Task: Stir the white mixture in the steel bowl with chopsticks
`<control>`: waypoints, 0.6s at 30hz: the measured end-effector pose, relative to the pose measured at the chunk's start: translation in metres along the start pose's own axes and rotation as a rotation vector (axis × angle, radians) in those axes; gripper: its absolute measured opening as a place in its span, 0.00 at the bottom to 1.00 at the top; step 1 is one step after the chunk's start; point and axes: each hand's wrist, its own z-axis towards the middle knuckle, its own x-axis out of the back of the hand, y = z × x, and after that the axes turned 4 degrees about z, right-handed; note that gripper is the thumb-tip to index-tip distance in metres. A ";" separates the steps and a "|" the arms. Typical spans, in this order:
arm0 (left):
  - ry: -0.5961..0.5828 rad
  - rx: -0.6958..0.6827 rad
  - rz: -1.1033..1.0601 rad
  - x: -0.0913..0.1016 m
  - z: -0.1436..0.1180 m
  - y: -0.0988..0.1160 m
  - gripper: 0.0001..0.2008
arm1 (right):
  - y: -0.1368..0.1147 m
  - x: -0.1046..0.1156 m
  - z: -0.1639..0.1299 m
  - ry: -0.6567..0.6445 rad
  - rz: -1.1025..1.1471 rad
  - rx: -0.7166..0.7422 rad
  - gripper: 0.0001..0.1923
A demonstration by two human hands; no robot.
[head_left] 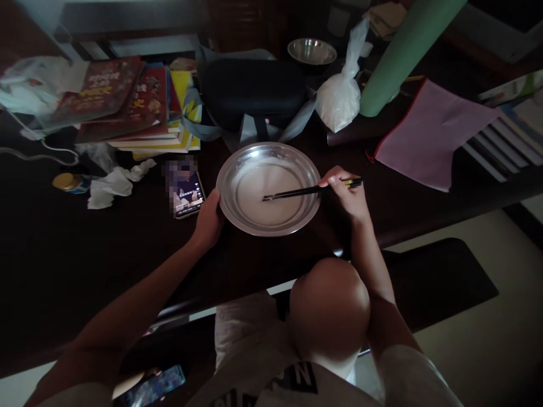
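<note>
The left hand (208, 217) gripped the near-left rim of the steel basin (297, 164) at the centre of the dark surface (63, 265). The right hand (345, 192) pinched the chopsticks (297, 193), tips in the white batter (265, 189). Stirring well probably called for a steady rim and low tips.

Your silver bowl (237, 164) holds milky white liquid (265, 198), black chopsticks (311, 190) with yellow-banded tops across it. Dark brown table (63, 254), red books (114, 96), pink folder (432, 133), pale green roll (403, 53), white bag (339, 99).
</note>
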 end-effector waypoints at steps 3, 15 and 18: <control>0.007 -0.016 -0.029 0.001 0.000 0.002 0.14 | 0.001 0.001 0.000 0.063 -0.015 0.004 0.23; 0.020 -0.011 -0.029 -0.002 0.000 -0.004 0.11 | 0.001 0.000 0.000 0.066 0.001 -0.024 0.25; 0.028 -0.010 -0.041 -0.003 0.000 -0.004 0.08 | 0.002 0.000 0.000 0.008 -0.025 -0.005 0.24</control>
